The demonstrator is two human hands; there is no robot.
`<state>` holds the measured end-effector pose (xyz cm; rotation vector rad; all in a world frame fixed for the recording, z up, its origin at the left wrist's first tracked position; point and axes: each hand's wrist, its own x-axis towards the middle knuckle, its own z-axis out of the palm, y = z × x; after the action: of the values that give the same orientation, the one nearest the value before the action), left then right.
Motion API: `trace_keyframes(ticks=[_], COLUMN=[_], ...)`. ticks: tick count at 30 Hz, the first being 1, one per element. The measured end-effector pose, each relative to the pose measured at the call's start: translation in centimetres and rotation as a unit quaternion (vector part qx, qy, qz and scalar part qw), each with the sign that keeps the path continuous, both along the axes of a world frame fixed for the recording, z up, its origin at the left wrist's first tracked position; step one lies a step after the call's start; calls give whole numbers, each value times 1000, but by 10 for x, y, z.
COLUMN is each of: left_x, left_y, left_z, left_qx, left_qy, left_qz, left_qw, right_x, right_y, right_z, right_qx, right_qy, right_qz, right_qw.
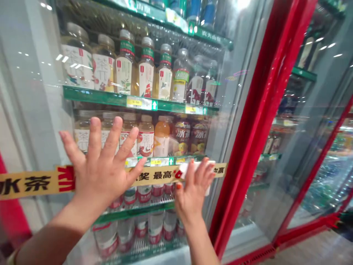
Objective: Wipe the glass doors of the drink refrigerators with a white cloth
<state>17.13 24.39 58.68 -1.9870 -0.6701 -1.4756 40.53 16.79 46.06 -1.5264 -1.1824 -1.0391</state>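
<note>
A glass door (228,129) (red-framed) blocks the bottled drinks (145,70).

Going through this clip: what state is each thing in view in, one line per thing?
left hand: open, palm toward the glass
right hand: fingers over a white strip
white strip: against the glass, material unclear
glass cooler door: appears shut
yellow banner: stuck across the glass
tea bottles: upright, capped, on a shelf

Above the left hand (100,167) stand bottles of tea (127,64) on a green shelf (110,96) — in rows, with labels in Chinese writing. Right of the right hand (194,187) runs a red door frame (256,121), and past it is a second glass-door cooler (303,147) — with more drinks inside.
</note>
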Motion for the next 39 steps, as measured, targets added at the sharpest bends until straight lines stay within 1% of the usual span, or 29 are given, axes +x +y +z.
trace_keyframes(ticks=[1, 2, 4, 5, 6, 8, 9, 10, 12, 13, 15, 17, 19, 21, 23, 24, 25, 26, 27, 29, 30, 31, 32, 33, 34, 36, 37, 38, 39], left_x=[0, 0, 0, 0, 0, 1, 1, 2, 3, 3, 4, 4, 4, 5, 5, 5, 5, 5, 5, 4, 4, 3, 4, 4, 5, 9, 11, 13, 15], left_y=[-2, -4, -7, -9, -10, -11, -11, -10, -9, -8, -5, -2, 0, 2, 3, 4, 4, 3, 3, 1, -1, -3, -5, -8, -12, -19, -22, -24, -26], left_z=[1, 1, 0, -1, -3, -7, -9, -10, -13, -13, -14, -16, -18, -20, -21, -22, -22, -22, -21, -20, -19, -20, -22, -25, -29, -43, -50, -58, -65], left_qx=[-13, -29, -60, -71, -81, -86, -84, -79, -69, -64, -54, -43, -29, -13, 2, 8, 13, 20, 25, 27, 27, 24, 20, 13, 9, 0, -4, -6, -5], left_qy=[0, 0, 3, 3, 2, 2, 3, 6, 12, 12, 7, 1, -5, -6, -7, -10, -13, -15, -16, -9, -5, -4, -6, -7, -6, 3, 12, 20, 26], left_qz=[0, 0, 5, 12, 19, 28, 27, 22, 7, -1, -10, -15, -20, -22, -16, -9, -1, 7, 14, 25, 26, 25, 23, 20, 15, 10, 12, 17, 24], left_qw=[1000, 1000, 998, 997, 997, 996, 996, 997, 998, 998, 998, 999, 999, 1000, 1000, 1000, 1000, 1000, 999, 999, 999, 999, 1000, 1000, 1000, 1000, 1000, 1000, 999], right_x=[-19, -38, -62, -64, -60, -35, -18, -2, 21, 25, 18, -3, -25, -34, -26, -16, -6, 3, 10, 12, 6, -4, -15, -25, -34, -37, -32, -23, -11], right_y=[6, 11, 12, 9, 3, -10, -17, -23, -29, -28, -19, -7, 1, 2, -4, -8, -11, -13, -13, -10, -6, -2, 1, 4, 4, -2, -7, -12, -16], right_z=[-2, -9, -32, -47, -61, -83, -89, -91, -84, -77, -62, -53, -57, -73, -89, -94, -94, -90, -81, -54, -40, -28, -21, -19, -23, -40, -51, -58, -62], right_qx=[-38, -82, -143, -150, -142, -101, -77, -55, -25, -16, -8, -10, -19, -35, -51, -55, -52, -40, -20, 22, 32, 29, 15, -7, -31, -67, -73, -69, -58], right_qy=[-38, -83, -150, -161, -152, -82, -28, 28, 121, 151, 174, 170, 148, 115, 78, 67, 69, 84, 108, 146, 140, 115, 73, 21, -30, -87, -82, -54, -10], right_qz=[27, 55, 95, 103, 103, 86, 73, 59, 34, 23, 9, 5, 6, 11, 18, 20, 18, 13, 5, -12, -15, -14, -8, 1, 12, 23, 18, 6, -7], right_qw=[998, 992, 974, 970, 973, 988, 994, 996, 992, 988, 985, 985, 989, 993, 996, 996, 996, 996, 994, 989, 989, 993, 997, 1000, 999, 994, 994, 996, 998])
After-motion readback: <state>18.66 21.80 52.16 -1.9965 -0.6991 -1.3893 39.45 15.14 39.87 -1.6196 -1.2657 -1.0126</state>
